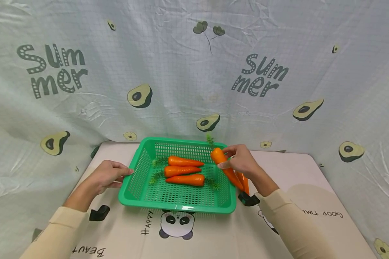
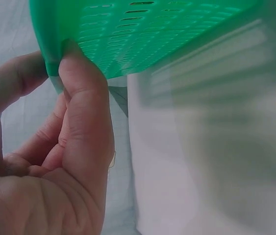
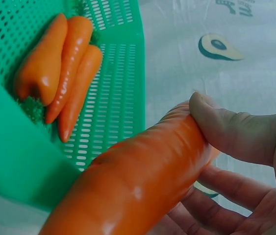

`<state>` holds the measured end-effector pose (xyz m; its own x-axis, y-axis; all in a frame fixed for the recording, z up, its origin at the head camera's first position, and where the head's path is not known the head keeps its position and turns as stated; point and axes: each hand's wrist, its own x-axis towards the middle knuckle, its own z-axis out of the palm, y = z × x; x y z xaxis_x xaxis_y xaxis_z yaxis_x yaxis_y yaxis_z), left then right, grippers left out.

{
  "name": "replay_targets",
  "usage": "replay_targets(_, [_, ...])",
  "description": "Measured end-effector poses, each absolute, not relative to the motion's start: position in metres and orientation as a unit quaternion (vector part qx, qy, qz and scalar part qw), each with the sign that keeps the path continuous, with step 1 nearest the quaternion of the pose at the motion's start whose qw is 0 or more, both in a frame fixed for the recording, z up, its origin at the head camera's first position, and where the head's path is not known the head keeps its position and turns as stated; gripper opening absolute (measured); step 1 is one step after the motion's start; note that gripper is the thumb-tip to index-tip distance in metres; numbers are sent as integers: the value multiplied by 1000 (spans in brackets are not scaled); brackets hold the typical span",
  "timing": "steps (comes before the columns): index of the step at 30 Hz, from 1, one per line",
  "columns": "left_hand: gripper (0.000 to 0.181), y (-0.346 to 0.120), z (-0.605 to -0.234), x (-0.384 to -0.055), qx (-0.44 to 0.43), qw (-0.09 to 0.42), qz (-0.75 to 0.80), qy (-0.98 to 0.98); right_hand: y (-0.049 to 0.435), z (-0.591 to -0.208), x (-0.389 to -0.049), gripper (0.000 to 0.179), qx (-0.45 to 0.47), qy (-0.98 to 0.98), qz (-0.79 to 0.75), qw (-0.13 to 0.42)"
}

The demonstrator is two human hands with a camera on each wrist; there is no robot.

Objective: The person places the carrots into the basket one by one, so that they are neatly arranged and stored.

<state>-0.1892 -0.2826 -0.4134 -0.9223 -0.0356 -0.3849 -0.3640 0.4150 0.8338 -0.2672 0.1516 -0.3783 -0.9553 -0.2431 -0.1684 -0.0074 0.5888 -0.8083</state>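
A green plastic basket (image 1: 178, 208) stands on the table, with three orange carrots lying in it; the nearest carrot (image 1: 185, 180) has its leafy top to the right, the other two to the left. My left hand (image 1: 107, 176) pinches the basket's left rim between thumb and fingers, as the left wrist view shows up close. In my right hand (image 1: 241, 160) is another carrot (image 1: 228, 169), gripped near its thick end and tilted over the basket's right rim, leafy top up. Part of a further orange carrot (image 1: 243, 180) shows behind it, outside the basket, mostly hidden by the hand.
The pale table (image 1: 116, 233) carries printed words and a panda (image 1: 177, 225). A whitish curtain (image 1: 181, 72) with avocado prints hangs behind and at both sides. A black wrist mount (image 1: 99, 213) sits under the left wrist, another (image 1: 248, 199) under the right.
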Motion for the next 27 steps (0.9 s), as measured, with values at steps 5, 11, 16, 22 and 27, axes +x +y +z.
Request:
replay_targets(5, [35, -283, -414, -189, -121, 158, 528, 826, 146, -379, -268, 54, -83, 881, -446, 133])
replay_targets(11, [34, -283, -413, -189, -125, 158, 523, 828, 141, -378, -269, 54, -92, 881, -443, 138])
replay_targets(16, [33, -283, -414, -190, -127, 159, 525, 827, 135, -376, -269, 54, -97, 882, -439, 142])
replay_targets(22, [34, -282, -413, -189, -129, 159, 528, 824, 127, -376, -269, 55, -114, 883, -432, 142])
replay_targets(27, [35, -283, -414, -189, -129, 158, 532, 822, 121, -378, -268, 55, -116, 880, -435, 149])
